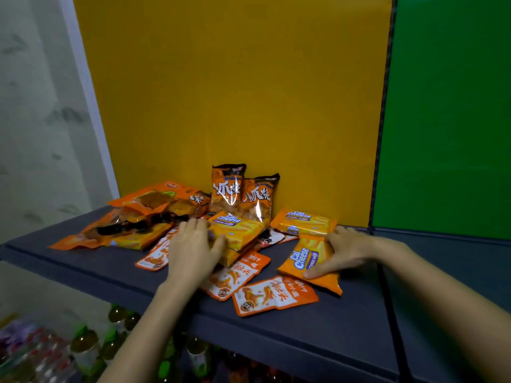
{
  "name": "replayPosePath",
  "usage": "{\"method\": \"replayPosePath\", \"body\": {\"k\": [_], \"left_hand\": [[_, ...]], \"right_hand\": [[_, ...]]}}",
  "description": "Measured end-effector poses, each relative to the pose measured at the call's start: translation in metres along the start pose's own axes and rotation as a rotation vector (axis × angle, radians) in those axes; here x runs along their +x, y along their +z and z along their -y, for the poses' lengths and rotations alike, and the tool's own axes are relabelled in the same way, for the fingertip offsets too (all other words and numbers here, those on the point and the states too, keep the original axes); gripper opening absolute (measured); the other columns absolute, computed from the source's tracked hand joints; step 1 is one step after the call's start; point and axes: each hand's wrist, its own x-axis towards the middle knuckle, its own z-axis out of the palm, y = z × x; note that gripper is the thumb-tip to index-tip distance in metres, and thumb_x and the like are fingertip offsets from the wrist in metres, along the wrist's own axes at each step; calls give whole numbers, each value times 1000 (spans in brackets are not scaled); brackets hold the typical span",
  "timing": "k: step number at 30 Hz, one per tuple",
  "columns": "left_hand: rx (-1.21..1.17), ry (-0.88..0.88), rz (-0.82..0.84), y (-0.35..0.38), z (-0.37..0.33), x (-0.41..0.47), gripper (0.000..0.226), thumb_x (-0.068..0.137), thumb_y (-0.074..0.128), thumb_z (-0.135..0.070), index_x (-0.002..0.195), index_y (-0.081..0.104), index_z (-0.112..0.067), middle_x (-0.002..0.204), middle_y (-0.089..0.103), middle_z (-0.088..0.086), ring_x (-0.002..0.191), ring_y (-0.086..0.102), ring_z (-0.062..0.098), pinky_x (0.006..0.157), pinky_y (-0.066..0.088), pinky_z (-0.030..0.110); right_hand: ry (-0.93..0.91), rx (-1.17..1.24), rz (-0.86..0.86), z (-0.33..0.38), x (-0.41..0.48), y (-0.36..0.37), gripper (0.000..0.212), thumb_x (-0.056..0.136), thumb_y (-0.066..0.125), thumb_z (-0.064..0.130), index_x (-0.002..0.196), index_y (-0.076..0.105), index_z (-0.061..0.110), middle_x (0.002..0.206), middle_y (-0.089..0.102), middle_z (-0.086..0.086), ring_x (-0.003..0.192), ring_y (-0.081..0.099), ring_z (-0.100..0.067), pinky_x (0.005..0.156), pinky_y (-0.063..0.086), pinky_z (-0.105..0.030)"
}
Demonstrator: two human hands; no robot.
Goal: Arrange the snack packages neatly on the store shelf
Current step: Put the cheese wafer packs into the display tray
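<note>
A heap of orange snack packages lies on the dark grey shelf (pixel 318 335). My left hand (pixel 193 250) rests flat on the left side of a stack of Cal Cheese wafer packs (pixel 240 233), thumb against its front. My right hand (pixel 343 250) grips a single Cal Cheese pack (pixel 307 258) lying flat, fingers over its far edge and thumb on its near end. Another Cal Cheese pack (pixel 304 221) lies behind it. Two chip bags (pixel 243 193) stand upright against the yellow back panel. Small orange-and-white sachets (pixel 272 295) lie at the front.
Large flat orange bags (pixel 138 217) are piled at the left of the shelf. A yellow back panel (pixel 235 92) and a green panel (pixel 453 120) stand behind. Bottles (pixel 88 344) fill the shelf below. The shelf's right part (pixel 448 272) is bare.
</note>
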Motion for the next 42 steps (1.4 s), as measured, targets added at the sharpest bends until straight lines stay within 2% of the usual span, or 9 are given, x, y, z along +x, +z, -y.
{"method": "replayPosePath", "body": {"k": [7,12,16,22,27,31,36,39,42], "left_hand": [[-114,-177,347,20,24,51,87,75,49,-73,129,45,-6,133,52,14,122,47,33,97,40,42],[-246,-175,469,22,31,76,69,58,63,-76,77,58,-10,91,64,9,86,59,26,67,43,31],[-292,-130,661,20,29,88,76,53,68,-76,84,62,-7,89,64,6,83,60,21,61,41,28],[-321,-112,751,19,23,96,84,55,74,-66,111,60,-4,112,64,10,96,60,25,82,49,33],[-465,-127,833,12,14,97,104,41,84,-61,122,50,-7,120,58,5,109,57,28,97,46,37],[-625,-158,788,5,10,92,56,56,87,-38,92,53,-13,107,60,6,99,57,25,92,46,36],[-928,-150,735,-2,11,82,102,8,87,-59,99,58,-24,101,70,6,95,67,27,86,54,45],[-1096,-142,730,-9,-14,64,83,26,89,-49,99,64,-19,93,74,7,88,69,27,74,55,38],[-1269,-112,764,-15,-61,44,51,52,86,-24,97,66,-9,76,75,7,64,69,20,60,58,30]], "right_hand": [[153,242,-32,-4,-18,9,111,55,65,76,139,28,14,143,38,-5,130,39,-23,109,33,-36],[216,403,-45,-8,-25,8,107,59,71,67,140,25,16,137,43,-2,123,46,-19,105,37,-30],[260,530,-41,-15,-30,6,101,62,76,57,138,25,14,120,47,0,110,51,-18,97,40,-26],[253,608,28,-23,-31,8,128,2,74,77,112,63,12,108,70,0,101,65,-17,100,47,-33],[302,710,-17,-23,-37,8,66,58,80,52,106,59,12,96,67,2,94,62,-16,87,46,-26],[306,786,-104,-34,-40,14,43,73,72,48,96,59,14,89,66,2,77,61,-10,62,46,-19],[291,1118,-248,-51,-55,26,34,86,63,34,106,61,7,97,70,-9,79,63,-19,71,50,-25],[298,1217,-350,-66,-78,33,21,90,57,31,94,61,10,78,66,-2,53,58,-5,46,43,-12],[311,1294,-450,-89,-117,38,17,91,56,28,84,62,14,68,65,2,48,56,-3,43,41,-13]]}}
